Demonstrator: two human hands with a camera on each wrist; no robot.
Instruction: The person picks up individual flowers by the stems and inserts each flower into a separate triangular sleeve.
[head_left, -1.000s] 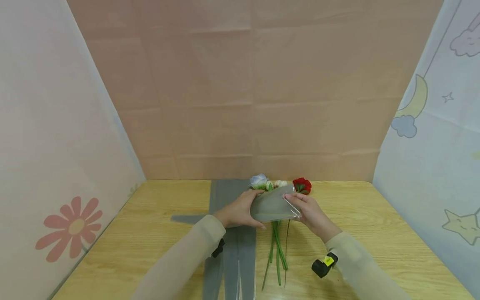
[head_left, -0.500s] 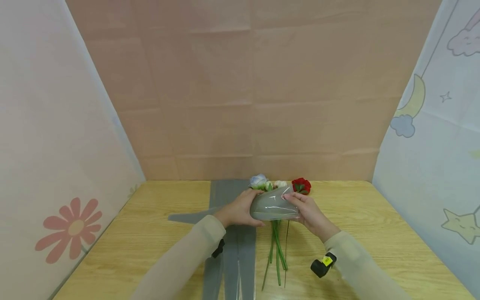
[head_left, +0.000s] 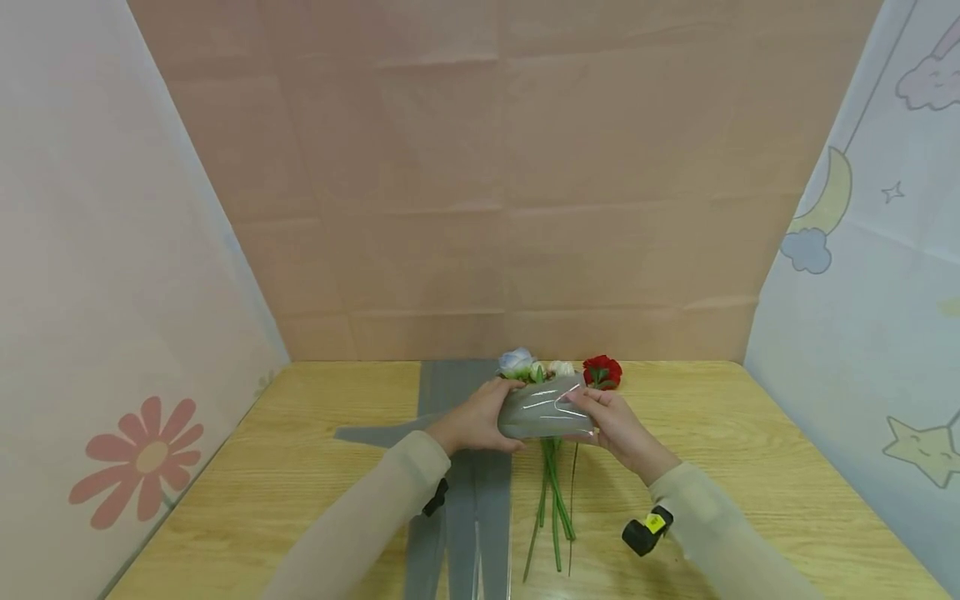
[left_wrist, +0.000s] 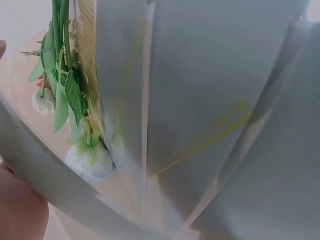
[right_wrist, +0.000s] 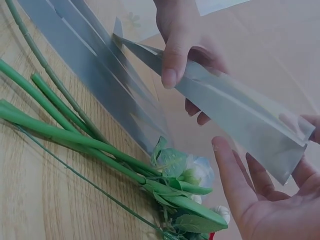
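Both hands hold a grey see-through plastic flower sleeve (head_left: 543,410) above the table. It narrows to a tail (head_left: 367,435) that sticks out left of the left forearm. My left hand (head_left: 482,415) grips it around its left part, thumb on the near side in the head view. At the wide end, my right hand (head_left: 621,427) pinches the edge, with other fingers underneath, as the right wrist view shows. Under and behind the sleeve lie artificial flowers: a pale blue bloom (head_left: 516,362), white ones (head_left: 561,367) and a red one (head_left: 603,372). Their green stems (right_wrist: 75,132) cross below it.
More grey sleeves (head_left: 465,500) lie flat in a stack on the wooden table (head_left: 300,500), under the left forearm. A thin dark stem (head_left: 572,508) lies right of the green ones. A tan backdrop (head_left: 480,208) rises behind the table, with printed panels at both sides.
The sleeve's right end has shifted slightly left and down, and its folds and shine have changed. Its tail has swung a little left. Both hands keep their hold; the flowers have not moved.
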